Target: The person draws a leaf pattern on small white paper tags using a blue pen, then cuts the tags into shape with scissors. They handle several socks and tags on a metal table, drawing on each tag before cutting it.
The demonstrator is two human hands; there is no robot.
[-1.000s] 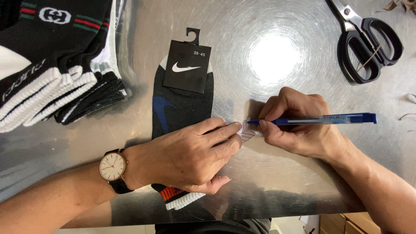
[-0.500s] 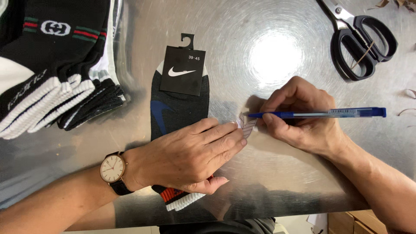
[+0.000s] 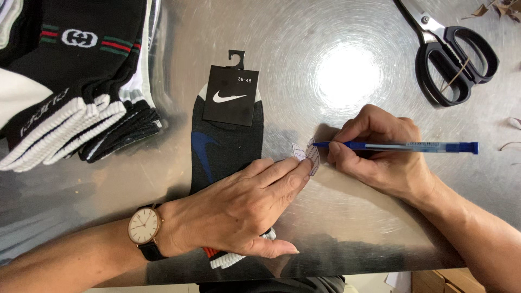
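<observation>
A black sock (image 3: pixel 225 144) with a blue mark and a black card header lies flat on the shiny metal table (image 3: pixel 347 228). My left hand (image 3: pixel 244 209), a watch on its wrist, presses flat on the sock's lower half, and its fingertips pin a small clear tag (image 3: pixel 309 154) at the sock's right edge. My right hand (image 3: pixel 380 152) grips a blue pen (image 3: pixel 401 146) held level, tip pointing left and touching the tag.
A pile of black and white socks (image 3: pixel 70 87) fills the upper left. Black-handled scissors (image 3: pixel 450 54) lie at the upper right. Cardboard boxes (image 3: pixel 434 279) show below the table's near edge at the lower right.
The pen tip and my right hand have shifted slightly left onto the tag. My left hand stays pressed on the sock.
</observation>
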